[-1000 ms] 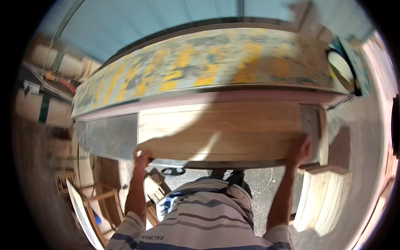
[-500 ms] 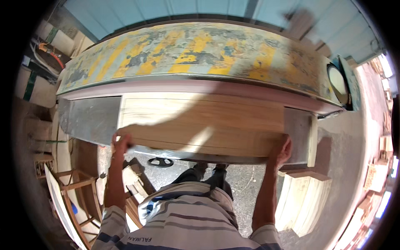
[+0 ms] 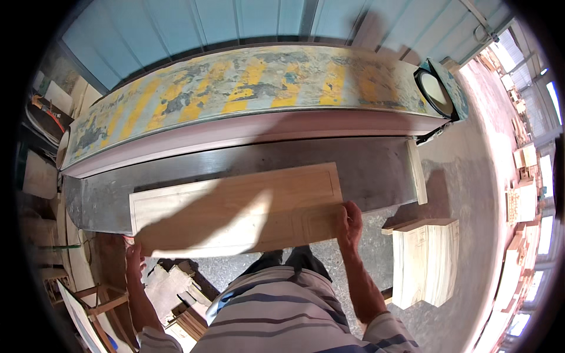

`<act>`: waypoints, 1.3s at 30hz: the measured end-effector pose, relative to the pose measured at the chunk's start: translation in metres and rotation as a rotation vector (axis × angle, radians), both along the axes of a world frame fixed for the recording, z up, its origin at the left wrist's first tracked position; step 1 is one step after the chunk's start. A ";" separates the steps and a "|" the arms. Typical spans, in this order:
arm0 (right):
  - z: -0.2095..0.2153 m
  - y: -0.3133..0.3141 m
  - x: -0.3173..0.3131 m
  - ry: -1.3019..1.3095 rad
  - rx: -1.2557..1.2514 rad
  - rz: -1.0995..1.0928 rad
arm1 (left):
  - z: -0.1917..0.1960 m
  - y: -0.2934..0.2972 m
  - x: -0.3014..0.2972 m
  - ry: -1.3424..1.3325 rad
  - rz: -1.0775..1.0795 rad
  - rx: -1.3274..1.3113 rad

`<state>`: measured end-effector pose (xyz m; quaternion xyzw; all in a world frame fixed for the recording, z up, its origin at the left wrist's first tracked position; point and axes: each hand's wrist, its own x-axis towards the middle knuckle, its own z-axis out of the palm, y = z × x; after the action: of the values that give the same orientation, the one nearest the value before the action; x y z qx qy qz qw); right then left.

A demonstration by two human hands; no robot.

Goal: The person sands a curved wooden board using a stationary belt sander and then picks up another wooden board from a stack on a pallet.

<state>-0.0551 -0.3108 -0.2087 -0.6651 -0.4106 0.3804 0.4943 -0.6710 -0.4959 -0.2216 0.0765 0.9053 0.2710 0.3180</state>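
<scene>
Left hand (image 3: 135, 260) and right hand (image 3: 351, 225) grasping pale wooden panel (image 3: 244, 215) near its close corners; grip beneath hidden. Panel juts past near edge of grey metal tabletop (image 3: 376, 173); contact underneath hard to make out. Beyond, worn yellow-striped cover (image 3: 235, 88); blue wall (image 3: 259, 22) cut off above

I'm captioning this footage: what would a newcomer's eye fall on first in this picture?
Probably the long, worn yellow-striped surface across the upper view. Next, the pale wooden panel below it, partly shaded, with the left hand at its lower left corner and the right hand at its lower right. The stack of pale boards at lower right also stands out.
</scene>
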 end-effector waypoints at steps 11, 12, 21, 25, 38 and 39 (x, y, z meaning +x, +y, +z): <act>0.026 0.021 0.013 -0.018 -0.170 0.066 | -0.053 0.028 -0.002 -0.364 0.240 0.721; 0.031 0.024 0.018 -0.034 -0.151 0.050 | -0.061 0.026 -0.009 -0.411 0.196 0.771; 0.012 0.081 0.115 0.434 0.205 -0.109 | 0.005 0.141 0.061 -0.270 0.407 1.104; -0.001 0.109 0.119 0.354 0.323 -0.131 | 0.014 0.171 0.091 -0.323 0.527 1.188; -0.031 0.123 0.145 0.676 0.372 -0.052 | -0.005 0.156 0.088 -0.247 0.547 1.108; -0.032 0.121 0.145 0.537 0.327 -0.104 | 0.006 0.159 0.093 -0.211 0.557 1.166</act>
<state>0.0900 -0.1900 -0.2407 -0.4729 -0.2867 0.4455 0.7041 -0.5781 -0.3367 -0.2160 -0.0277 0.5598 0.7957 0.2295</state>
